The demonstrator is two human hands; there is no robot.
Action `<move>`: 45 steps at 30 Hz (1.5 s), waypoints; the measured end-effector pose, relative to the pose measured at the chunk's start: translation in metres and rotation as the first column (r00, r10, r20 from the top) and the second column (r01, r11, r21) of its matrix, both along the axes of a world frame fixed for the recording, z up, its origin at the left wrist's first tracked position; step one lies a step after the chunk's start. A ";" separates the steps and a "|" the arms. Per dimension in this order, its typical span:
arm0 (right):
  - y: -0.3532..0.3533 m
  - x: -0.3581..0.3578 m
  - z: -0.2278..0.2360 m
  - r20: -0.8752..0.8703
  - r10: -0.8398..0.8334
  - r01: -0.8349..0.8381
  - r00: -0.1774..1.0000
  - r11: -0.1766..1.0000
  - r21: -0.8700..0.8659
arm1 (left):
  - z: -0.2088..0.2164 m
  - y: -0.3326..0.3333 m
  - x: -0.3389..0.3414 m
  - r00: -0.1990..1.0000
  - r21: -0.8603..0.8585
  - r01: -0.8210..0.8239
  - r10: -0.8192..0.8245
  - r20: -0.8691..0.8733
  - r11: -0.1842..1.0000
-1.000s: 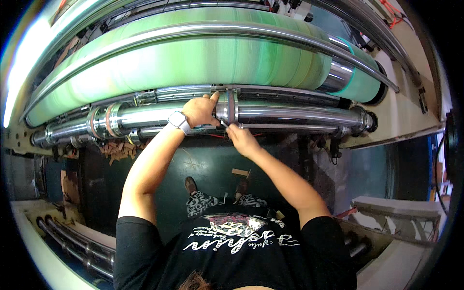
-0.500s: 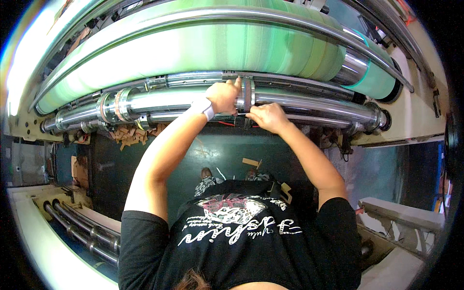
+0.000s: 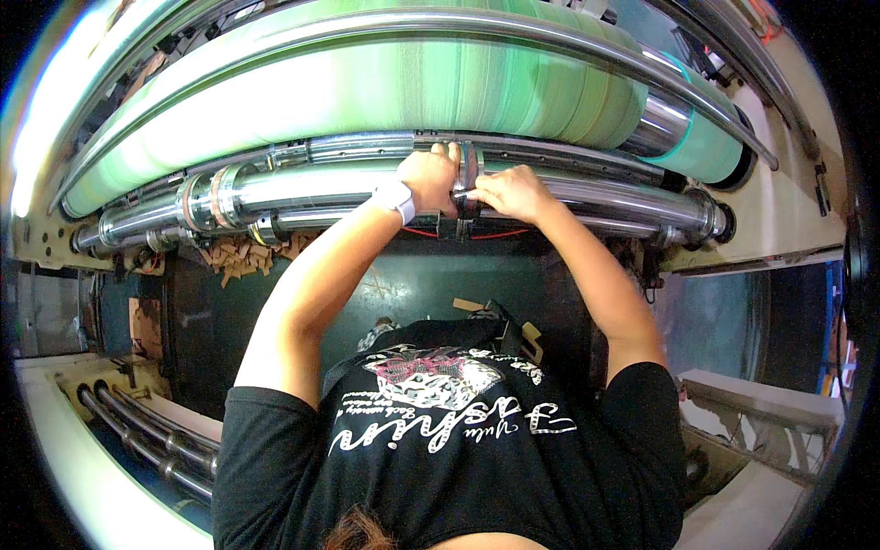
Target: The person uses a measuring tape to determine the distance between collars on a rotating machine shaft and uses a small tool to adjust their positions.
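Note:
A long polished metal roller [image 3: 302, 190] runs across in front of me. Around its middle sits a ring collar [image 3: 470, 168] with a brownish band. My left hand [image 3: 428, 179], with a white watch on the wrist, is closed over the roller at the collar's left side; its fingers reach over the top. Just right of the collar, my right hand [image 3: 515, 192] is pinched, fingertips at the collar's near face. A thin, shiny piece shows at those fingertips, too small to name. Below the collar is a dark bracket [image 3: 454, 227] on a thinner bar.
Beyond the roller lies a large green-covered cylinder [image 3: 367, 92], with a metal bar [image 3: 412, 20] crossing above it. More collars [image 3: 220, 197] sit farther left on the roller. Cardboard scraps [image 3: 246, 258] lie below at left. Cream machine frames [image 3: 779, 220] stand at the sides.
My right hand has moved up slightly, from the collar's lower edge to its near face. The left hand stays at the collar, and my body has leaned forward a little.

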State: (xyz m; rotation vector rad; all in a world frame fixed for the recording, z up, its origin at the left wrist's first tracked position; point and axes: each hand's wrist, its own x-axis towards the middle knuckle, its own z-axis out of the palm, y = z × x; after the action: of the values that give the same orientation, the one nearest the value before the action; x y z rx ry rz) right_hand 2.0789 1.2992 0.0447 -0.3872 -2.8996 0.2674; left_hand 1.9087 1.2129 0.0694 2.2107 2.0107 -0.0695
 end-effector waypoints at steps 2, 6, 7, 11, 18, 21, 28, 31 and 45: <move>0.010 -0.003 0.006 0.009 0.019 -0.019 1.000 1.000 0.009 | 0.002 0.014 -0.007 0.999 -0.036 0.034 -0.033 0.025 0.999; 0.011 0.002 0.027 -0.044 -0.089 0.078 0.995 0.975 -0.210 | 0.005 0.011 -0.004 0.997 -0.064 -0.038 0.043 0.069 0.997; 0.007 0.002 0.030 -0.085 -0.214 0.171 0.973 0.918 -0.357 | -0.003 0.007 -0.004 0.998 -0.006 -0.022 0.023 0.055 1.000; 0.020 -0.037 -0.012 -0.337 -0.519 0.461 0.785 0.854 -0.242 | -0.003 0.009 0.003 1.000 0.015 -0.017 0.016 0.013 1.000; 0.001 -0.044 -0.039 -0.431 -0.454 0.475 0.780 0.878 -0.066 | -0.016 -0.013 0.008 0.999 0.102 -0.030 0.026 0.039 0.994; -0.003 -0.043 -0.036 -0.479 -0.415 0.461 0.773 0.887 -0.023 | -0.014 -0.012 0.010 0.999 0.107 -0.040 0.038 0.017 0.994; 0.001 -0.046 -0.035 -0.476 -0.361 0.407 0.802 0.913 -0.007 | -0.014 -0.006 0.009 1.000 0.128 -0.023 0.023 0.002 0.992; 0.001 -0.042 -0.040 -0.474 -0.349 0.401 0.808 0.916 0.010 | -0.021 -0.007 0.014 0.999 0.148 -0.043 0.045 -0.010 0.988; -0.015 0.012 -0.002 -0.222 -0.230 0.144 0.948 0.928 -0.344 | -0.036 -0.062 0.004 0.940 0.281 -0.210 0.114 0.322 0.937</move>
State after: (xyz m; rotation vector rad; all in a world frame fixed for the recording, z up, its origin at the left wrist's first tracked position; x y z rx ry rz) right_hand 2.0906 1.2846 0.0426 -0.6293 -2.5384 0.7112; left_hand 1.9125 1.1505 0.0333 2.0457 2.1324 0.6096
